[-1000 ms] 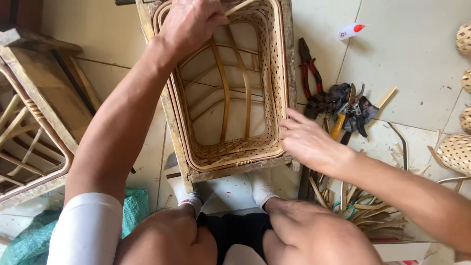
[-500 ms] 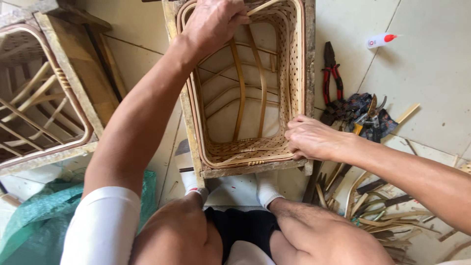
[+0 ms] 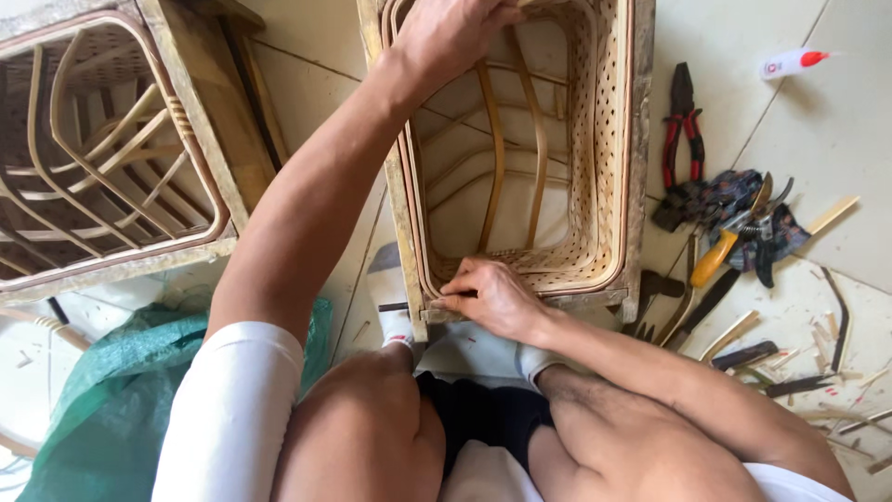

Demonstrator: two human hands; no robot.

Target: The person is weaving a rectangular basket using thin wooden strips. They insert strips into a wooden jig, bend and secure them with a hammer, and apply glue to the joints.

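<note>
1. Between the knees, on the tiled floor (image 3: 827, 121), stands a woven rattan basket (image 3: 609, 139) in a wooden frame, its open side facing up at the camera.
2. Left hand (image 3: 451, 33) sits at the far left rim of the basket, fingers closed over the rim; the grip is clamped on the basket edge.
3. Right hand (image 3: 488, 297) lies on the near rim, toward the near left corner. Fingers are curled together and pressed on the rim strip; whether they pinch a loose strand cannot be told.
4. Bent cane ribs run near to far inside the basket; the side walls show an open, dotted weave.
5. Feet in white socks (image 3: 390, 288) brace the near end of the frame, one sock at the near left corner, touching it.
6. Left of the basket, a second basket (image 3: 102, 158) of the same build stands in its own frame, well apart from both hands.
7. Right of the basket, red-handled pliers (image 3: 681, 121) lie on the floor. Just nearer is a heap of tools, among them a yellow-handled knife (image 3: 714, 258).
8. Far right: a small white tube with a red cap (image 3: 790, 63).
9. Near right: cane offcuts (image 3: 790, 358) scattered over the floor.
10. Near left: a green mesh sack (image 3: 102, 409), partly under the left arm.
</note>
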